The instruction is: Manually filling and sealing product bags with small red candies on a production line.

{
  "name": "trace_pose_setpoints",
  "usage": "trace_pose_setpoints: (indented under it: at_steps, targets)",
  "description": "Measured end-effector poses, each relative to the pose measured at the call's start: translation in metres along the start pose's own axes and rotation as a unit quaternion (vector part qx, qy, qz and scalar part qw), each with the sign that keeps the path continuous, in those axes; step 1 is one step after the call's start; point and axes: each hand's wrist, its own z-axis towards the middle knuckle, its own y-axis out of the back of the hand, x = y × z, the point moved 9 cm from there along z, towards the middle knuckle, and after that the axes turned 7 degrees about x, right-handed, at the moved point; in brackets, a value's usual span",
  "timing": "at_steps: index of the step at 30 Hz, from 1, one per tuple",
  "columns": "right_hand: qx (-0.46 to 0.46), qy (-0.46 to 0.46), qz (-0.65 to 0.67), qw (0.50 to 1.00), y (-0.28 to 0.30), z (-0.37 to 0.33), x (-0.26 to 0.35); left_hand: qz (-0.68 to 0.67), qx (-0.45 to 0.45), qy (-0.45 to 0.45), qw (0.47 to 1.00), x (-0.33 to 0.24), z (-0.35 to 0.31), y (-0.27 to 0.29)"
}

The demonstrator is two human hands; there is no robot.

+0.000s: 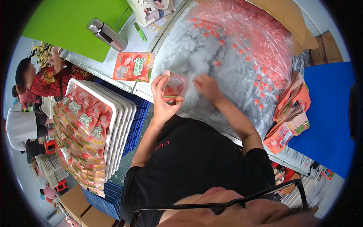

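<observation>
Over the table's near edge, my left hand (160, 96) grips a pink-red pouch (181, 84), fingers and thumb around its spread mouth. Red shows inside it, but I cannot make out the contents. Just right of the pouch, apart from it, is my right hand (207, 87), its fingers curled together; anything in them is hidden. Small red wrapped pieces (217, 63) lie scattered on the grey metal tabletop (172, 51). Many more fill a large clear plastic bag (261, 34) at the far right. A flat printed pouch (132, 67) lies left of my left hand.
Stacked white trays (113, 121) at my left bear many pouches (81, 125). A steel thermos (107, 34) and a green-handled knife (140, 32) sit at the far left. Bundled pouches (289, 125) lie at right beside a blue panel (327, 109). Other people (41, 79) work beyond the trays.
</observation>
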Motion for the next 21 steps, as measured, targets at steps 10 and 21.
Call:
trace_pose_setpoints:
  at_steps: [10, 21]
  targets:
    - [-0.022, -0.028, 0.049, 0.998, 0.025, 0.021, 0.009, 0.077, 0.005, -0.001, 0.997, -0.006, 0.006, -0.011]
    - [-0.108, -0.241, 0.566, 0.781, 0.040, 0.013, -0.013, 0.104, 0.023, 0.014, 0.994, -0.002, 0.003, -0.024]
